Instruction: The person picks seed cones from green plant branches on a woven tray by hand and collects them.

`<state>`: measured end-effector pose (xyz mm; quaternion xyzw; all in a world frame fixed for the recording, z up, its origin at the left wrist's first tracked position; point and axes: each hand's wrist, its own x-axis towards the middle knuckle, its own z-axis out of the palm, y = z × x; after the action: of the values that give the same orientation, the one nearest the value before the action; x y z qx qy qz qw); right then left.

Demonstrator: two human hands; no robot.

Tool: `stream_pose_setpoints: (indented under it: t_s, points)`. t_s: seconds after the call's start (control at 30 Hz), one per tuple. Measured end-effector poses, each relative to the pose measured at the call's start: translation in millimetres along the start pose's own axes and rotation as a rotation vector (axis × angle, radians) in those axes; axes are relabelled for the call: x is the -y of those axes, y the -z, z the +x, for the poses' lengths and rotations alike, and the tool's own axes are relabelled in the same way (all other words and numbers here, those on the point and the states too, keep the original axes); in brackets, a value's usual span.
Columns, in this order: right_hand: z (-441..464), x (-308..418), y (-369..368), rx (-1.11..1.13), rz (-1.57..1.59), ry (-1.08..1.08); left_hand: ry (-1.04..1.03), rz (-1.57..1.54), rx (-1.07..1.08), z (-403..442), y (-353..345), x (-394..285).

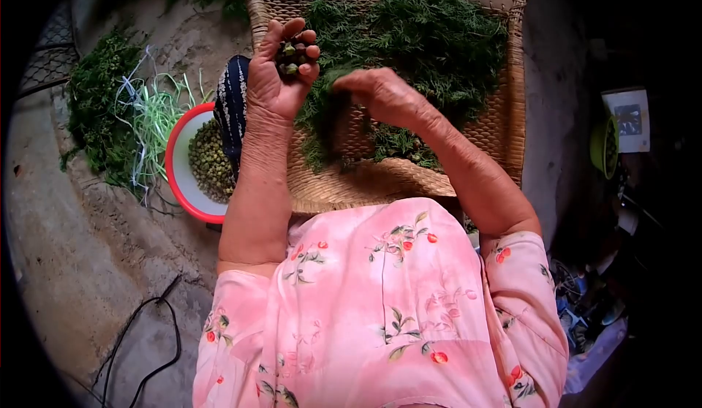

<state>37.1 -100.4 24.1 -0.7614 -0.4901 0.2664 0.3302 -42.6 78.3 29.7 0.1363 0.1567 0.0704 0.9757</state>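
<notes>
Palm up, my left hand [281, 79] is cupped round several small green and dark seed cones [291, 55], its fingers curled over them. To its right, my right hand [379, 95] hangs over the woven tray [515, 108], back of the hand up, fingers bent towards the left. Motion blurs its fingertips, and a dark green smear lies under them; what they hold, if anything, cannot be made out. Green conifer sprigs [439, 39] cover much of the tray.
Left of the tray stands a red-rimmed white bowl [174, 161] of small green cones, with dark patterned cloth [232, 101] over its edge. Pale green string [157, 115] and more sprigs [99, 108] lie farther left. A black cable [175, 320] crosses the floor.
</notes>
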Motion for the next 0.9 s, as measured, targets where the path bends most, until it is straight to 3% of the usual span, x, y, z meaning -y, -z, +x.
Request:
stream_pose_setpoints:
  t_s: [0.1, 0.3, 0.43, 0.53, 0.63, 0.73, 0.8, 0.87, 0.9]
  points:
    - [1, -5, 23, -0.15, -0.015, -0.185, -0.024, 0.026, -0.031, 0, -2, -1]
    - [-3, -27, 21, -0.441, -0.187, -0.202, -0.003, -0.014, 0.014, 2, -2, -1]
    - [0, -5, 4, 0.109, 0.224, -0.26, -0.012, 0.027, -0.021, 1, -3, 0]
    - [12, -3, -11, 0.169, 0.262, -0.065, -0.003, 0.031, -0.043, 1, -3, 1]
    - [32, -25, -12, -0.134, 0.551, -0.14, -0.014, 0.07, -0.08, 0, -2, 2]
    - [30, -27, 11, -0.417, 0.586, -0.1, -0.02, 0.089, -0.091, 0, -2, 2]
    - [21, -31, 26, -0.487, 0.598, -0.147, -0.034, 0.086, -0.088, 1, -3, 3]
    - [13, -16, 33, -0.361, 0.329, -0.364, -0.032, 0.09, -0.092, 2, -3, 3]
    - [12, -20, 27, -0.275, 0.108, -0.293, -0.031, 0.096, -0.095, 2, -4, 3]
